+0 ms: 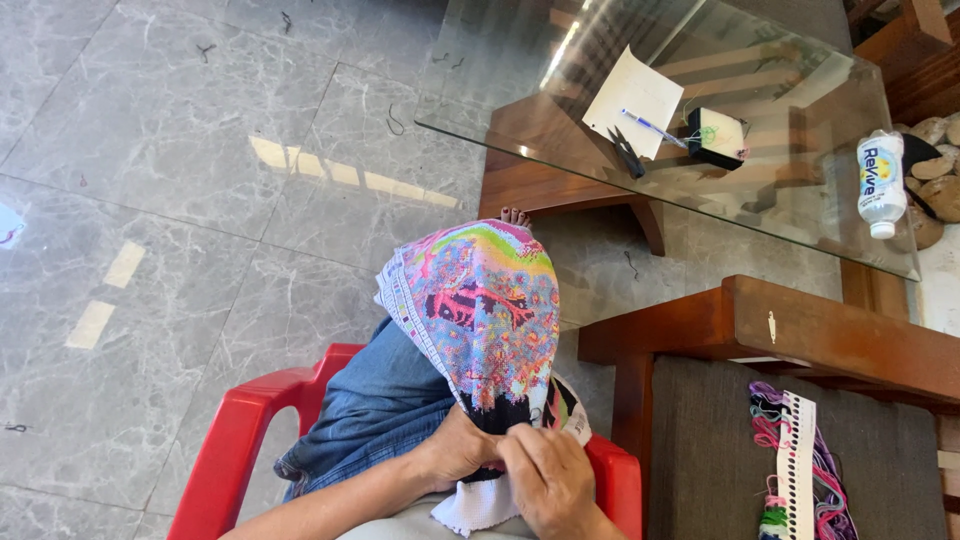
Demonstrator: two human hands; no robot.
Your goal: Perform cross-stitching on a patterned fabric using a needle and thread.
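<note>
- Woven cross-stitch cloth [480,320], worked in pink, green, yellow and blue with a dark lower band, is pinched between the fingers of both hands at its near end.
- Left hand [460,447] is closed around the dark part of the cloth from the left, the fingers curled in and hidden behind the fabric.
- Right hand [548,475] is laid over the cloth from the right, its fingertips bent onto the fabric just beside the left hand; whether a needle is held cannot be told.
- From the hands the cloth is draped up and away over the raised knee, which is clad in blue denim [375,405]; a white unstitched edge hangs below the hands.
- Toes [514,215] are seen just past the far edge of the cloth.
- Underneath, a red plastic chair [235,440] is occupied, set on a grey marble-look floor [150,200].
- To the right, a wooden seat with a dark cushion [700,450] carries a thread card with coloured floss [797,465].
- Farther off, a glass table [800,190] bears a sheet of paper [632,92], a pen [650,127], scissors [627,152], a small dark box [716,137] and a plastic bottle [880,185].
</note>
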